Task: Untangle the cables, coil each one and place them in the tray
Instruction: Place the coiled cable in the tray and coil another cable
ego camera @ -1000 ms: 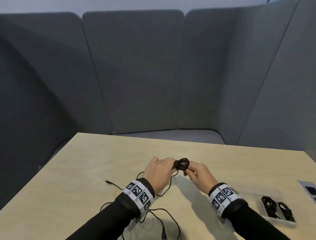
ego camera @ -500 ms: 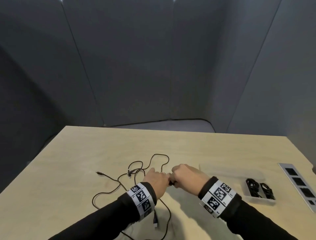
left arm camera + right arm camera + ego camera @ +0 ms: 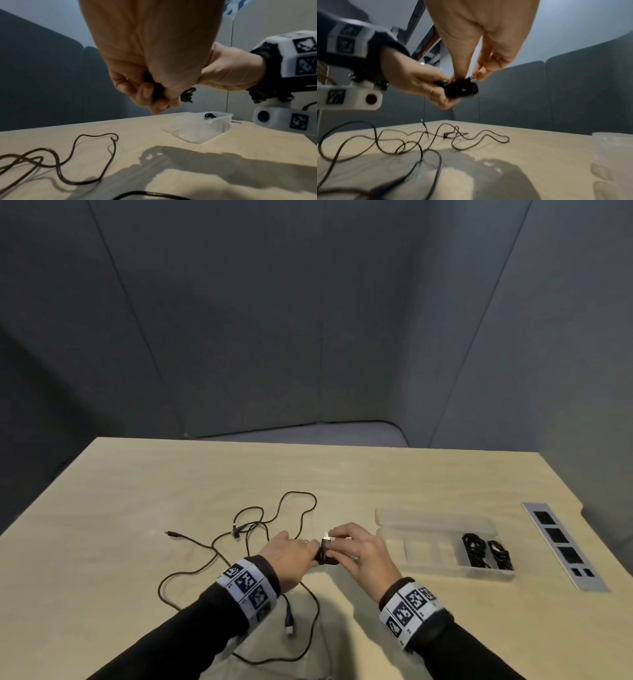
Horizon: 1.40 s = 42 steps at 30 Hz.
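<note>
A small black coiled cable [image 3: 324, 553] [image 3: 461, 89] [image 3: 187, 95] hangs above the table between both hands. My left hand [image 3: 291, 556] [image 3: 150, 93] grips one side of the coil. My right hand [image 3: 349, 546] [image 3: 471, 75] pinches its top, at the silver plug end. Loose black cables [image 3: 239, 546] [image 3: 419, 140] [image 3: 68, 159] lie tangled on the table to the left of the hands. A clear plastic tray [image 3: 428, 546] [image 3: 202, 125] stands to the right, with two coiled black cables [image 3: 486, 549] in its right end.
The pale wooden table [image 3: 411, 484] ends at grey padded panels [image 3: 274, 337] behind. A grey socket strip [image 3: 561, 542] is set into the table at the far right. A cable plug [image 3: 289, 619] lies near my left wrist.
The head view has swung right, so the tangle and the whole tray show. Both hands still hold the coil; my right hand has shifted to pinch the plug end on top.
</note>
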Each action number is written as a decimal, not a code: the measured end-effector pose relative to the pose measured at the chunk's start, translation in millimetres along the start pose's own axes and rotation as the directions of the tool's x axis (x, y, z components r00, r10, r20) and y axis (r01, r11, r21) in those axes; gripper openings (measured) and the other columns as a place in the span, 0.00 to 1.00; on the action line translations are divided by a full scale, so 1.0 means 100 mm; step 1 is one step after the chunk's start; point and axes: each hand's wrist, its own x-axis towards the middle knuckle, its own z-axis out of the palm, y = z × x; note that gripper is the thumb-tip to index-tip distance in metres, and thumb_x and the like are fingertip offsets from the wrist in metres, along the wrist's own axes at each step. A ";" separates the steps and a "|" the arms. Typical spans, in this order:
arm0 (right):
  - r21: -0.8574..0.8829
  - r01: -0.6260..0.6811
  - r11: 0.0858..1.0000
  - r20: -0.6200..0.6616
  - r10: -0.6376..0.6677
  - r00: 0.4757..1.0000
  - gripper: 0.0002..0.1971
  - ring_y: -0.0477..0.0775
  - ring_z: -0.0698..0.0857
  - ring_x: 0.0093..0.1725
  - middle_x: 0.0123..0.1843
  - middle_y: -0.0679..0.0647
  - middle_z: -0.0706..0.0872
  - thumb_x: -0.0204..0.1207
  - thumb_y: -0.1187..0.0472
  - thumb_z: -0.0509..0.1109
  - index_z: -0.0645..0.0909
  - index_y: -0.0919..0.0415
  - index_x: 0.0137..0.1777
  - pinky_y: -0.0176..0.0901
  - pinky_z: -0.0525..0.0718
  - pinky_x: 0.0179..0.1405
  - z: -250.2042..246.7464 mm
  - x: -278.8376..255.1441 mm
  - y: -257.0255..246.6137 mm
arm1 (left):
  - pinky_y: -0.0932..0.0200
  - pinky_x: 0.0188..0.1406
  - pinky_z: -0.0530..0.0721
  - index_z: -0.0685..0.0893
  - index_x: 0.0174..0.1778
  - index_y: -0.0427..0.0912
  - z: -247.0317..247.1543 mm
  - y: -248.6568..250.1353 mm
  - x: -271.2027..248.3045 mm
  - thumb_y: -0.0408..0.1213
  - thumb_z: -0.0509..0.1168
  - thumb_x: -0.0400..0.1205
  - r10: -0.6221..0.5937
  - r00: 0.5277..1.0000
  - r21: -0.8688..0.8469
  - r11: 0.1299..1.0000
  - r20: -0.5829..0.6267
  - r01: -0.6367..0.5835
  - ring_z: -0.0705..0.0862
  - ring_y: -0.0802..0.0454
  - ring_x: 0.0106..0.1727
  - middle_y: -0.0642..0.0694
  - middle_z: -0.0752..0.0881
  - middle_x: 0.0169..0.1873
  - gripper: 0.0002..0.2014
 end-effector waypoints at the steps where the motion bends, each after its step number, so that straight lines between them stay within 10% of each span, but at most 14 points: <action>1: -0.032 0.044 0.999 0.039 -0.043 0.998 0.11 0.46 0.86 0.50 0.52 0.54 0.87 0.75 0.56 0.68 0.88 0.58 0.53 0.35 0.84 0.53 0.01 -0.04 0.01 | 0.51 0.54 0.68 0.71 0.62 0.40 0.03 0.02 0.00 0.41 0.50 0.87 -0.006 1.000 -0.021 1.000 0.021 0.007 0.83 0.41 0.56 0.41 0.85 0.56 0.13; 6: -0.293 0.228 0.928 0.329 -0.126 0.936 0.31 0.56 0.86 0.58 0.61 0.59 0.85 0.59 0.59 0.80 0.78 0.65 0.64 0.42 0.86 0.54 0.10 -0.20 0.05 | 0.49 0.52 0.75 0.71 0.66 0.35 0.05 0.11 0.01 0.43 0.51 0.88 -0.009 0.986 -0.067 0.998 0.167 0.021 0.83 0.37 0.55 0.36 0.85 0.55 0.17; 10: -0.353 0.271 0.895 0.300 -0.167 0.939 0.17 0.50 0.84 0.42 0.43 0.52 0.85 0.58 0.65 0.80 0.80 0.60 0.45 0.36 0.83 0.37 0.13 -0.16 0.10 | 0.48 0.51 0.75 0.74 0.65 0.32 -0.04 0.22 0.00 0.34 0.52 0.87 0.101 0.978 -0.025 0.995 0.182 -0.099 0.81 0.35 0.57 0.34 0.83 0.57 0.14; 15: -0.215 0.149 0.965 0.322 -0.074 0.944 0.01 0.51 0.77 0.41 0.40 0.56 0.81 0.74 0.63 0.61 0.73 0.58 0.44 0.35 0.74 0.39 0.16 -0.31 0.21 | 0.51 0.44 0.70 0.76 0.63 0.33 0.00 0.28 0.04 0.38 0.53 0.87 0.093 0.982 -0.009 0.996 0.167 -0.093 0.82 0.34 0.56 0.34 0.84 0.55 0.14; 20: -0.255 -0.034 0.966 0.372 0.130 0.919 0.16 0.59 0.82 0.41 0.42 0.59 0.83 0.77 0.55 0.56 0.82 0.64 0.49 0.46 0.79 0.42 -0.11 -0.33 0.39 | 0.52 0.46 0.75 0.75 0.61 0.39 0.08 0.29 0.07 0.53 0.49 0.85 -0.040 0.999 -0.268 0.963 -0.005 0.037 0.83 0.39 0.53 0.39 0.85 0.53 0.22; 24: -0.328 -0.280 0.902 0.052 0.313 0.948 0.07 0.59 0.83 0.38 0.40 0.61 0.86 0.74 0.71 0.68 0.85 0.68 0.50 0.41 0.75 0.40 -0.75 -0.29 0.63 | 0.52 0.51 0.80 0.77 0.54 0.47 0.14 0.02 -0.05 0.50 0.48 0.86 -0.108 0.993 -0.606 0.787 0.047 0.115 0.83 0.46 0.50 0.49 0.85 0.47 0.16; 32: -0.723 -0.628 0.289 -0.234 0.752 0.616 0.10 0.61 0.84 0.51 0.45 0.59 0.88 0.79 0.55 0.62 0.84 0.56 0.47 0.48 0.74 0.47 -1.32 -0.45 1.02 | 0.62 0.39 0.78 0.75 0.47 0.51 0.61 -0.47 -0.36 0.47 0.51 0.87 -0.336 0.934 -0.703 0.635 0.121 0.320 0.82 0.57 0.40 0.52 0.87 0.42 0.10; 42: -0.739 -0.671 0.061 -0.219 0.920 0.325 0.11 0.62 0.70 0.67 0.62 0.59 0.82 0.79 0.60 0.60 0.81 0.59 0.56 0.53 0.71 0.62 -1.01 -0.34 1.05 | 0.64 0.36 0.79 0.77 0.53 0.48 0.79 -0.54 -0.55 0.43 0.55 0.86 -0.429 0.889 -0.757 0.524 0.161 0.390 0.81 0.57 0.35 0.54 0.86 0.39 0.07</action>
